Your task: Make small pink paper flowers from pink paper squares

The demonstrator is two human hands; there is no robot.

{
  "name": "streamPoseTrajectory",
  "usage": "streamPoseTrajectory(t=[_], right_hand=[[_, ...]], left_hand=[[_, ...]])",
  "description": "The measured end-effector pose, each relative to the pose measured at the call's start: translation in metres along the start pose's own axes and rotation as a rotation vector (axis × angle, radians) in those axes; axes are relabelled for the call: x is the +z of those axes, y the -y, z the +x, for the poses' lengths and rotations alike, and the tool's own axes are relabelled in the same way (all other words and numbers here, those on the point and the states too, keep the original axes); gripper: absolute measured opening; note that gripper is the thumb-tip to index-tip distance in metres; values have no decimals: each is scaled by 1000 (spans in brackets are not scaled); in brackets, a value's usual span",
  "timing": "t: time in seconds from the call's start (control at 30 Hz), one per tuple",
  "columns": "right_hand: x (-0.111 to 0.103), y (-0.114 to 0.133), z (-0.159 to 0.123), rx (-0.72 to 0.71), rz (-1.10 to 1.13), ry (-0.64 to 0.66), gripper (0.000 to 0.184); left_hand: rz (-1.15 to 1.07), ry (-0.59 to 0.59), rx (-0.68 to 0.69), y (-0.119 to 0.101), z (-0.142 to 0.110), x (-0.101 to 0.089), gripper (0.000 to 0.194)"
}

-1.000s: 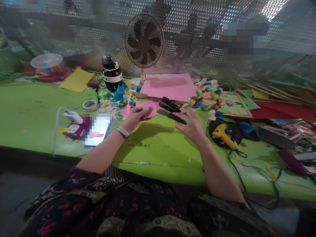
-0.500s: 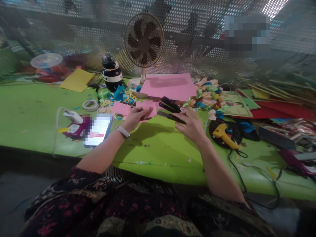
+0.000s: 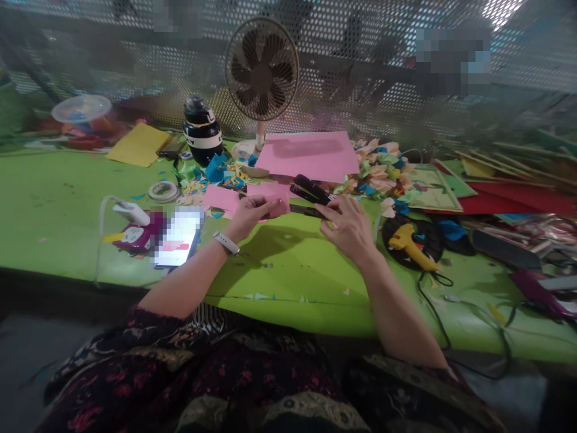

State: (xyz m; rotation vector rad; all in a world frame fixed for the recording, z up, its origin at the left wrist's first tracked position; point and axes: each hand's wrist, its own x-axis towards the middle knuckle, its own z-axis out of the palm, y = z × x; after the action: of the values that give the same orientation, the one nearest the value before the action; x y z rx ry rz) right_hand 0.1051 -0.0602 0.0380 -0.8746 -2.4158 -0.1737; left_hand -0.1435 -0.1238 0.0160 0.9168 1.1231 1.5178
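Note:
Between its thumb and fingers my left hand (image 3: 251,215) pinches a small piece of pink paper (image 3: 282,198). My right hand (image 3: 349,227) is wrapped round a black stapler (image 3: 311,189), whose arms are spread apart at the left end. The stapler's lower arm reaches to the paper's right edge; whether the two touch I cannot tell. Another small pink paper piece (image 3: 219,198) lies left of my left hand. Behind the stapler rests a large pink sheet (image 3: 311,153).
A grey fan (image 3: 261,72) and a dark bottle (image 3: 202,135) stand at the back. Colourful paper scraps (image 3: 378,171) lie near the large sheet. On the right is a yellow glue gun (image 3: 412,248) with a cord; on the left, a phone (image 3: 178,237) and a tape roll (image 3: 163,192).
The stapler and the pink paper have come closer together, so that the stapler's lower arm now reaches the paper's edge. My left hand has shifted slightly to the right.

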Motion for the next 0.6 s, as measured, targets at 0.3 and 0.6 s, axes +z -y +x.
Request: streamPoseTrajectory(t=[0.3, 0.6], right_hand=[[8, 5, -1, -36, 33, 36, 39], [8, 0, -1, -27, 58, 26, 40]], left_hand=[[-46, 13, -52, 0, -7, 11, 48], [-121, -34, -69, 0, -3, 7, 47]])
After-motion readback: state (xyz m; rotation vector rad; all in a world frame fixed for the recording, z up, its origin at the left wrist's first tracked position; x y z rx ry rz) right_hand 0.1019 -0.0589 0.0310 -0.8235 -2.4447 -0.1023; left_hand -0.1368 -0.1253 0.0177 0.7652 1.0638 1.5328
